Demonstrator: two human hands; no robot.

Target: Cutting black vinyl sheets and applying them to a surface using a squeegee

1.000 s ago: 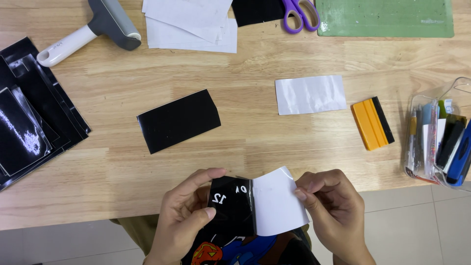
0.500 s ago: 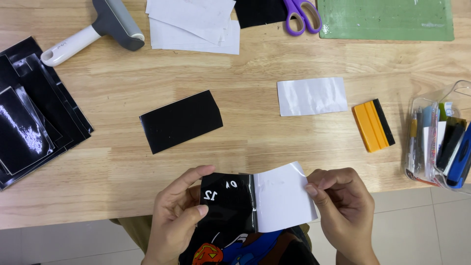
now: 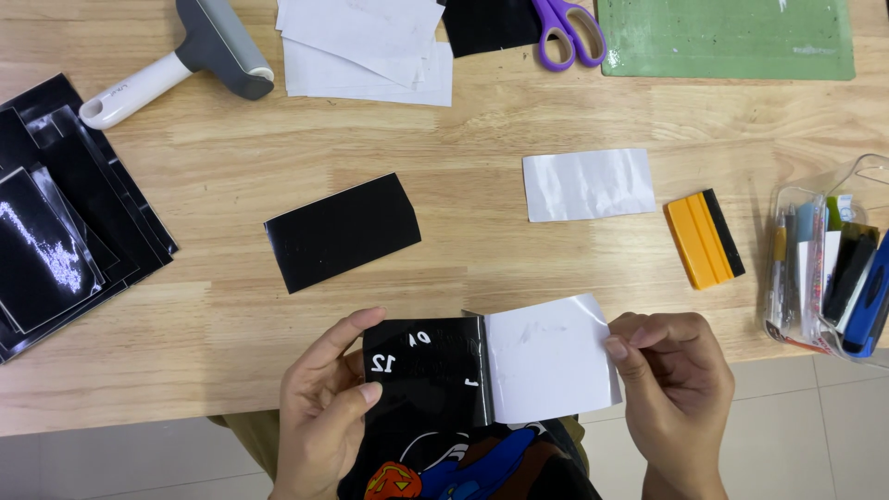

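The left hand pinches a glossy black vinyl piece bearing white cut characters, held just off the near edge of the wooden tabletop. The right hand, its grip closed on the outer edge of the white backing sheet, holds that sheet folded open from the vinyl. A quick or skewed pull could, I judge, lift the small characters or crease the thin film. Beyond the vinyl lie a flat black rectangle, a wrinkled white sheet and a stiff orange squeegee.
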